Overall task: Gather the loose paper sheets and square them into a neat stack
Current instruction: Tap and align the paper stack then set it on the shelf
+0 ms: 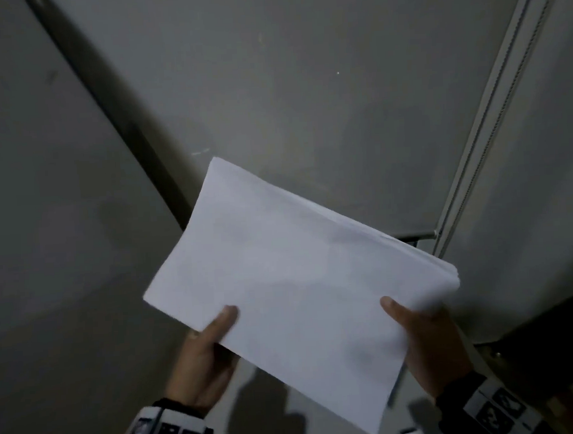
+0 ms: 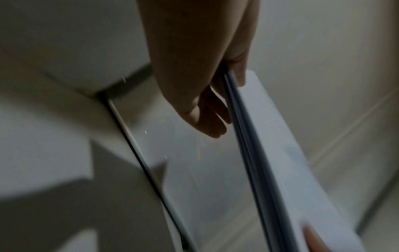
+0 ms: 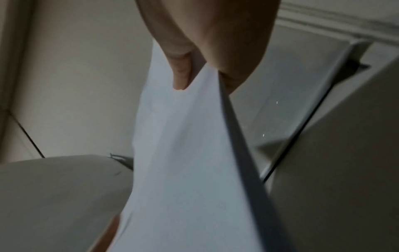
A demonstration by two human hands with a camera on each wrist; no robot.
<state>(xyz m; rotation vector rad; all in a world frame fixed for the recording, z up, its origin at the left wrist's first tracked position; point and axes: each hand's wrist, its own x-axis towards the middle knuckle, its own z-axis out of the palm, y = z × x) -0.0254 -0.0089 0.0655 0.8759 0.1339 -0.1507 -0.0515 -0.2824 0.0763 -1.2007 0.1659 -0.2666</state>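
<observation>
A stack of white paper sheets (image 1: 291, 276) hangs in the air above a grey desk, tilted with its far corner up. My left hand (image 1: 215, 336) pinches its near left edge, thumb on top and fingers underneath. My right hand (image 1: 417, 329) pinches the near right edge the same way. In the left wrist view the paper stack (image 2: 287, 163) shows its layered edge beside my left hand (image 2: 215, 102), whose fingers lie under it. In the right wrist view my right hand's thumb (image 3: 181, 71) presses on the top sheet of the paper stack (image 3: 183, 153). The sheets' edges look roughly aligned, blurred by motion.
The grey desk (image 1: 305, 99) lies below the paper. A dark gap (image 1: 106, 103) runs between it and the desk panel on the left. A pale rail (image 1: 491, 106) borders it on the right, and a dark object (image 1: 550, 335) sits at the lower right.
</observation>
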